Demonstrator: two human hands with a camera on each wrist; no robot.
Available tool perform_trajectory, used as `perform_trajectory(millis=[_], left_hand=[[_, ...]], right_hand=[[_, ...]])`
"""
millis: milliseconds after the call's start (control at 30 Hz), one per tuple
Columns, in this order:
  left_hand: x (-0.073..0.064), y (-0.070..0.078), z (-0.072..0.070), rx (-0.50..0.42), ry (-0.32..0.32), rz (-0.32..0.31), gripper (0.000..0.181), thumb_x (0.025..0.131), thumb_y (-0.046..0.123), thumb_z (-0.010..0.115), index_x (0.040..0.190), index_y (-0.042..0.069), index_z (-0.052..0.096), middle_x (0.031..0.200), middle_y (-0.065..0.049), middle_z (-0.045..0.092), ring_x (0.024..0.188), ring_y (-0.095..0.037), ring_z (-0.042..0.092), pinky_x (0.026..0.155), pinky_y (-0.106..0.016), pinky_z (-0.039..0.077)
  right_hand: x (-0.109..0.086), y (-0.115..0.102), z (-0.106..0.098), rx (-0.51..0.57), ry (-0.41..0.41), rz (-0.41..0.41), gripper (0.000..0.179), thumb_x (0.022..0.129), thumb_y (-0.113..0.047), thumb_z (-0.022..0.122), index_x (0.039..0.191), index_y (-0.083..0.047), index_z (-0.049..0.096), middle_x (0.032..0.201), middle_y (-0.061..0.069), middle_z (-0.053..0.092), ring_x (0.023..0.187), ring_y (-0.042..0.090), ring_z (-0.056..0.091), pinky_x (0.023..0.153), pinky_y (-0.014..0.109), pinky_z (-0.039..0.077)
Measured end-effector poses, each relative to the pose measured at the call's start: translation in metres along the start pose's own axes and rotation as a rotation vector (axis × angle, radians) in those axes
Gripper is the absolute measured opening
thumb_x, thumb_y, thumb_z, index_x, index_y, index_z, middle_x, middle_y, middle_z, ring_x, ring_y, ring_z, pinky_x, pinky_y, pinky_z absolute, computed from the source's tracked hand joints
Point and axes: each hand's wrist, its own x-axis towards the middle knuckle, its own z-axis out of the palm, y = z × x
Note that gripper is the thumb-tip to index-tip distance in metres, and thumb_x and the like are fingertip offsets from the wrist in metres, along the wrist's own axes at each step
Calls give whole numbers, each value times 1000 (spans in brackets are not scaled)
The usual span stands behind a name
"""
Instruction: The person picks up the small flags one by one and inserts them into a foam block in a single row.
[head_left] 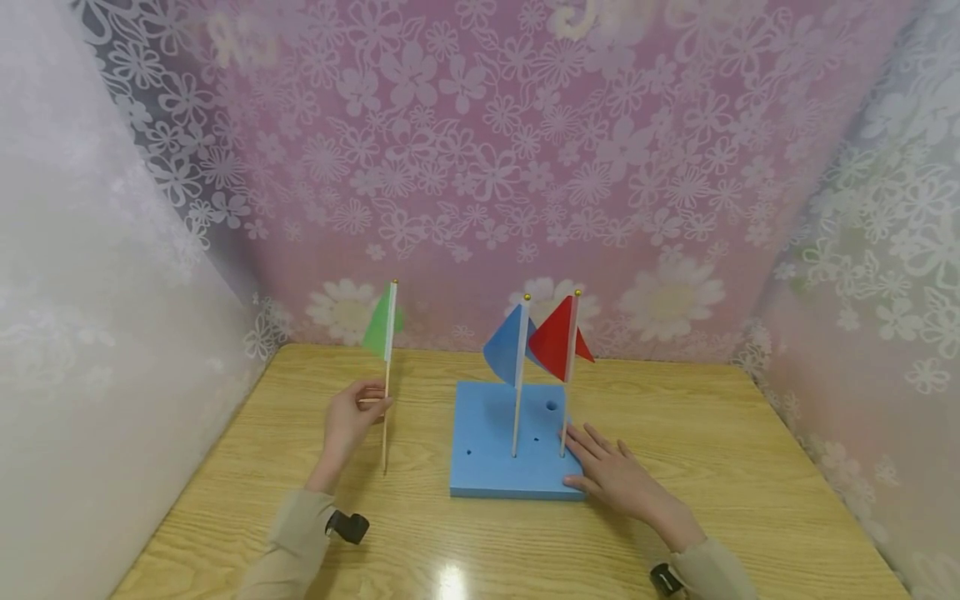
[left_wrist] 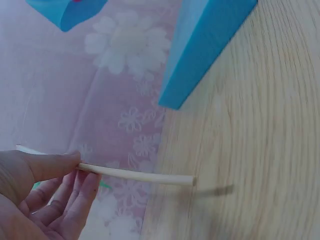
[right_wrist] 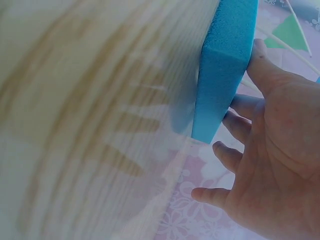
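Between thumb and fingers my left hand point(head_left: 352, 421) pinches the thin wooden stick of a green flag point(head_left: 381, 325), held upright to the left of the blue foam block point(head_left: 480, 479). In the left wrist view the bottom end of the stick point(left_wrist: 150, 177) sticks out past the fingertips, above the table. My right hand point(head_left: 618, 475) lies with fingers spread on the block's right edge. A blue flag point(head_left: 506, 346) and a red flag point(head_left: 553, 342) stand upright in the block. Several holes, one of them larger, show in its top.
The block sits on a wood-grain table point(head_left: 420, 542). A pink flowered backdrop point(head_left: 480, 208) rises behind the table's far edge, with pale walls at both sides. Each wrist wears a small black camera point(head_left: 348, 527).
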Motion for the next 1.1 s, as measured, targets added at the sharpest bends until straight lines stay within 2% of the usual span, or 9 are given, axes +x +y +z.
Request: perform_trajectory(millis=[267,467,567,700,800,933,1100], left_hand=[[-2,21,27,-155,4,85,30,92,4,75,121,0,67,110,-22,71,95,-35,71,72,-30,63],[-1,33,50,-248,4,187,28,90,2,76,117,1,68,109,-24,69,91,-29,72,73,-35,63],[-2,38,60,-295,-8,230,28,90,1,75,116,-1,67,108,-28,68,91,-33,71,72,-35,63],[-5,43,74,-334,-24,273,27,89,0,76,114,-2,67,105,-26,70,91,-38,70,72,-35,63],[-8,44,84,-352,-34,286,26,88,-1,76,113,-2,67,102,-25,70,89,-38,70,71,-37,63],[-12,44,93,-374,-45,266,25,88,-4,75,112,-3,67,101,-25,71,88,-40,70,71,-40,63],[-18,50,97,-360,-54,259,24,89,-9,72,111,-5,66,102,-28,70,91,-46,68,73,-48,62]], right_hand=[[0,-3,-2,-3,6,-2,72,100,-49,57,156,-8,39,161,14,37,149,43,29,105,80,27],[-1,-3,-2,7,16,-8,71,100,-47,58,156,-7,40,161,15,37,148,44,29,105,81,27],[-1,-2,-1,14,16,-10,70,101,-46,58,156,-7,39,161,15,37,149,44,29,105,81,26],[-1,-1,0,13,12,-10,71,101,-48,57,156,-7,39,161,15,36,149,44,28,105,81,26],[-1,0,0,14,10,-9,72,100,-48,57,156,-8,39,161,15,36,149,44,28,105,81,26],[-1,1,0,19,2,-6,72,100,-50,56,157,-9,38,162,14,35,149,43,27,105,81,25],[-1,1,0,15,3,-5,72,100,-51,55,157,-9,38,162,14,35,149,43,27,105,81,25]])
